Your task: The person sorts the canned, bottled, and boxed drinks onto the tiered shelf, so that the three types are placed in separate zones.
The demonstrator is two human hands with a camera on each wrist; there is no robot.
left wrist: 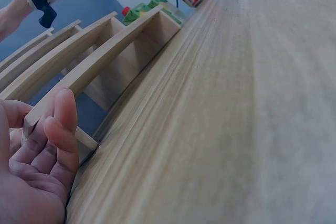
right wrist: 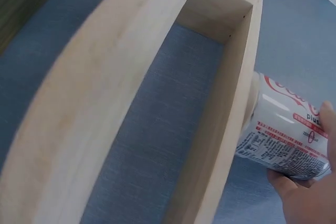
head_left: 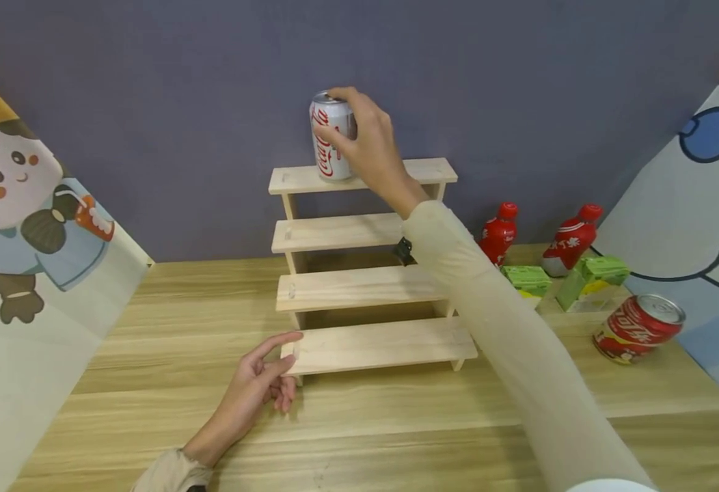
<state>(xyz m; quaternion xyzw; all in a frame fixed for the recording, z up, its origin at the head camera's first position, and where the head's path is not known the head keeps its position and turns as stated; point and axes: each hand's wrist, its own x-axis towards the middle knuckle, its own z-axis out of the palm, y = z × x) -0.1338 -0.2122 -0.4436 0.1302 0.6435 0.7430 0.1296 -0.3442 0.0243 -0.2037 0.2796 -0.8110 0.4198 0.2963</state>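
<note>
A white Coca-Cola can (head_left: 333, 140) with red lettering stands upright on the top board of a stepped wooden shelf (head_left: 372, 345), left of that board's middle. My right hand (head_left: 368, 137) holds the can from the right, one finger over its lid and the thumb across its front. In the right wrist view the can's base (right wrist: 253, 100) meets the top board, and small print shows on its side. Down at the lowest board, my left hand (head_left: 255, 383) grips the left end. Its curled fingers (left wrist: 65, 111) come up around that board's corner in the left wrist view.
Right of the shelf stand two red bottles (head_left: 571, 239), two green cartons (head_left: 592, 281) and a red can (head_left: 639, 329). A dark blue wall (head_left: 212, 123) rises right behind the shelf. Printed cartoon panels (head_left: 21, 205) border both sides of the wood-grain table (head_left: 396, 430).
</note>
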